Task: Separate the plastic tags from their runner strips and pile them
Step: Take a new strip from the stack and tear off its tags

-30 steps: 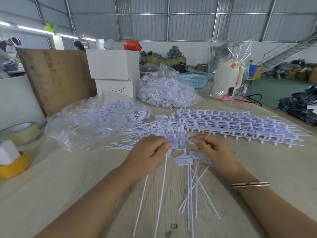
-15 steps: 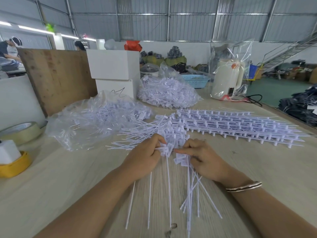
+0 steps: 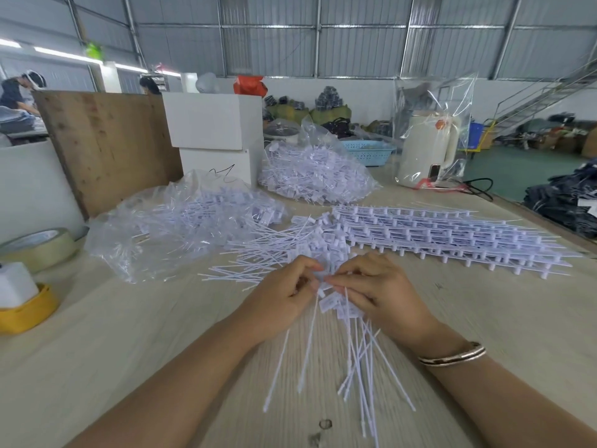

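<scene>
My left hand (image 3: pixel 284 292) grips a short runner strip with white tags, their thin tails (image 3: pixel 307 344) hanging toward me. My right hand (image 3: pixel 378 292) meets it at the middle of the table and pinches a tag at the strip; a bundle of loose separated tags (image 3: pixel 358 357) lies under its palm, tails fanned toward me. Just behind my hands lies a pile of separated tags (image 3: pixel 274 250). Stacked runner strips (image 3: pixel 452 237) with tags attached stretch to the right.
Two clear bags of tags lie behind: one at left (image 3: pixel 181 227), one at centre back (image 3: pixel 313 176). A white box (image 3: pixel 213 130), wooden board (image 3: pixel 106 143), tape roll (image 3: pixel 42 244), yellow tape holder (image 3: pixel 29 312) and bagged kettle (image 3: pixel 429 147) ring the table (image 3: pixel 129 350).
My right hand has moved left to meet my left hand at the strip. The loose tags now lie bunched beneath the right palm.
</scene>
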### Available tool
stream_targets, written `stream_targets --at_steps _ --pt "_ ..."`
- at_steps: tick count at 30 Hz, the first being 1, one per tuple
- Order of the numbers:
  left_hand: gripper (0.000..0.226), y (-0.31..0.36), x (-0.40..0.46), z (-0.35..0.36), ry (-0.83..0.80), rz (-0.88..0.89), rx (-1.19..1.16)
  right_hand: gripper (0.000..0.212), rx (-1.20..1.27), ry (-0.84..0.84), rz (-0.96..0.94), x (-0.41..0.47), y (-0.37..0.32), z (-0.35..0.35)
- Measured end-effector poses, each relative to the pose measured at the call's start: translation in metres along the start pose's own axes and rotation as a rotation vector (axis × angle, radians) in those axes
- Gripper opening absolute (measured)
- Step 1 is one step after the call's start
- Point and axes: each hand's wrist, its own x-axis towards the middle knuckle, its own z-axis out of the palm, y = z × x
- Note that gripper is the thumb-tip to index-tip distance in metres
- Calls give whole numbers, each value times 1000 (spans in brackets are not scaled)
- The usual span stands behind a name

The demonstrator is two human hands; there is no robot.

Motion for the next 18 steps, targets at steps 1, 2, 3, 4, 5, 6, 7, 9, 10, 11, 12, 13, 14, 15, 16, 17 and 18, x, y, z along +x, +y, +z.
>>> stream_targets --at_steps 1,2,3,4,5,6,7,9,10,11,12,13,14,15,16,17,18 --pt "7 0 0 -2 -14 -52 26 20 -1 29 5 -1 1 0" --pt "11 -1 0 -3 -26 -88 41 19 3 49 4 -1 2 0" --pt "19 -1 0 -4 -37 -100 42 17 9 57 2 -2 2 1" --pt "26 -2 0 -5 -46 -96 37 17 10 54 -1 -1 1 2" --pt "30 -1 0 -5 -49 -80 42 20 0 40 -6 -1 1 3" --pt "33 -1 1 -4 -42 -52 59 21 -17 24 -13 -1 1 4" --pt "33 0 1 -4 -25 -15 77 22 -26 13 -19 -1 1 5" --pt "31 1 1 -2 0 65 112 22 5 1 -1 -2 3 6" --pt "28 2 1 -2 1 96 125 21 36 -6 18 -2 3 6" --pt "26 2 1 -3 1 123 128 21 68 -18 38 -3 4 6" --pt "25 3 2 -3 4 143 131 21 103 -32 62 -3 4 6" --pt "23 4 2 -3 13 160 131 22 141 -43 88 -3 4 7" --pt "22 5 2 -3 26 174 130 22 177 -47 108 -3 4 6" --pt "21 6 2 -3 36 187 130 21 207 -49 121 -2 4 6" --pt "21 7 3 -3 41 203 134 20 234 -51 129 -1 4 6" --pt "22 8 3 -3 40 222 149 18 260 -53 137 -1 4 6" --pt "23 9 3 -2 36 242 170 19 282 -50 150 0 3 5"
